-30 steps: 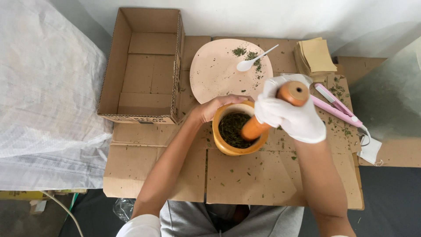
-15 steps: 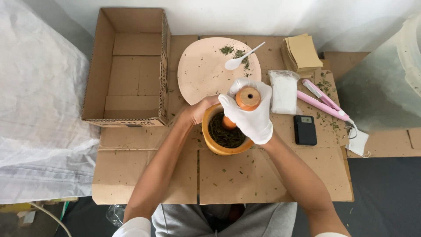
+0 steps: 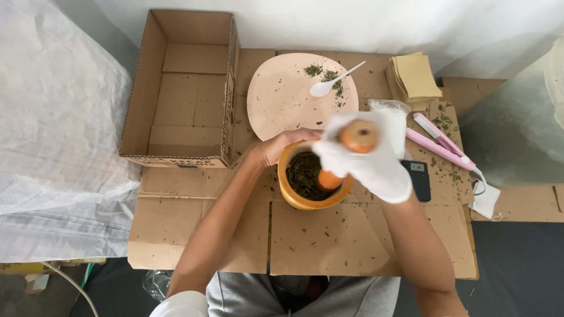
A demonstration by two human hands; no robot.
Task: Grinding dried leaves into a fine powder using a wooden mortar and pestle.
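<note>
Your gloved right hand (image 3: 370,161) gripped the orange pestle (image 3: 343,155) down in the yellow bowl (image 3: 299,196) in the middle of the cardboard mat (image 3: 329,246), your bare left hand (image 3: 276,147) clasped its far rim — the green leaves (image 3: 302,173) inside looked partly crushed, with more grinding left.

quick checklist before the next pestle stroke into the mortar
1. Left hand steadying mortar rim: ok.
2. Gloved right hand wrapped round pestle: ok.
3. Pestle tip inside the bowl, on the green herbs: ok.
4. Mortar sitting flat on cardboard: cannot tell.
5. Room beside it: small black device lies close to the right, apart: ok.
6. Plate and spoon well behind: ok.
</note>
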